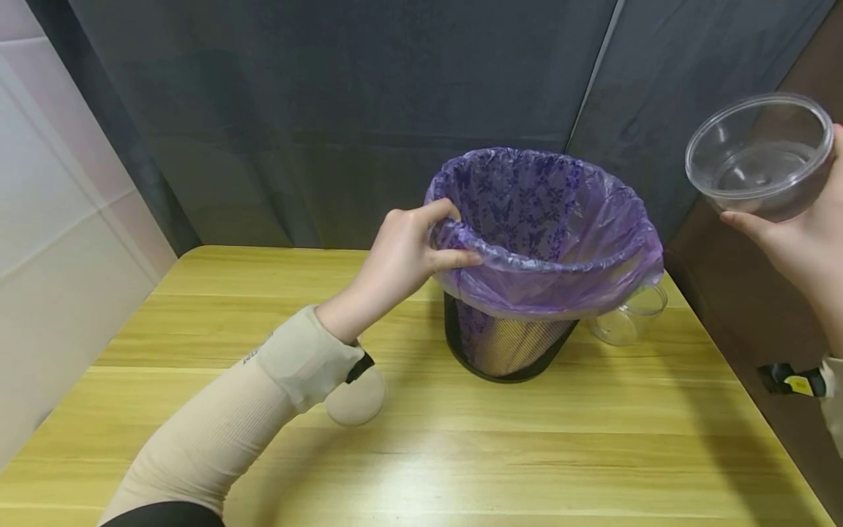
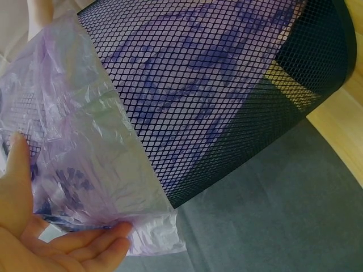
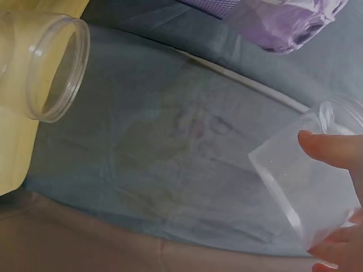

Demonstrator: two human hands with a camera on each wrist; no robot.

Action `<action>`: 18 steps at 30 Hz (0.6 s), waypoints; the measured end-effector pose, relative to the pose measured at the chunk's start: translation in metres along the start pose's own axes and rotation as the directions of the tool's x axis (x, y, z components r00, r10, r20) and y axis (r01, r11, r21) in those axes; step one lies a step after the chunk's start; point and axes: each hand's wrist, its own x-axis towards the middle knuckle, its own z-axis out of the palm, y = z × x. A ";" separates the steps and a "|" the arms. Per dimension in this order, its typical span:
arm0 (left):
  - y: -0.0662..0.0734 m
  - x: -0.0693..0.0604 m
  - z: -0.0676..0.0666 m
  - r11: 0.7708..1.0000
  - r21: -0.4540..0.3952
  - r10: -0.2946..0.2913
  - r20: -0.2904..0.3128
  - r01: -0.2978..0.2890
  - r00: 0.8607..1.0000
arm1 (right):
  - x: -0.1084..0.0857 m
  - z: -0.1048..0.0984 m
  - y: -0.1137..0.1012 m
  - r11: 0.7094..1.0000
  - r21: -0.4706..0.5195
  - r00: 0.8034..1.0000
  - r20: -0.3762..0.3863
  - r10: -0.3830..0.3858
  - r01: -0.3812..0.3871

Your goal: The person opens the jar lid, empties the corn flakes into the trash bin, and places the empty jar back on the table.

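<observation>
A black mesh wastebasket [image 1: 520, 348] stands on the table, lined with a purple patterned plastic bag [image 1: 553, 289] folded over its rim. My left hand [image 1: 410, 245] grips the rim through the bag on the left side, thumb outside and fingers over the edge. The left wrist view has the bag [image 2: 93, 164] and the mesh of the wastebasket [image 2: 193, 85] close up beside the hand [image 2: 68, 238]. Up at the right, my right hand [image 1: 806, 227] holds a clear round plastic tub [image 1: 757, 187], its side pinched between thumb and fingers. The tub [image 3: 300, 175] looks empty.
Behind the wastebasket's right side sits a second clear plastic tub [image 1: 619, 329], partly hidden by the bag. A pale round disc [image 1: 356, 399] lies on the wooden table [image 1: 500, 454] near my left wrist. Grey curtain [image 1: 329, 124] hangs behind.
</observation>
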 end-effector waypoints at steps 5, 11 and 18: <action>0.000 0.000 0.000 1.000 0.003 -0.002 -0.002 0.002 1.000 | -0.005 0.001 0.013 0.997 0.059 0.998 -0.016 0.055 -0.054; -0.001 0.000 0.001 1.000 0.003 -0.003 0.000 0.003 1.000 | -0.012 0.003 0.025 0.990 0.114 0.995 -0.046 0.093 -0.088; 0.000 0.000 0.000 1.000 -0.001 -0.007 0.006 0.007 1.000 | -0.023 0.002 0.040 0.989 0.013 0.985 -0.091 0.146 -0.145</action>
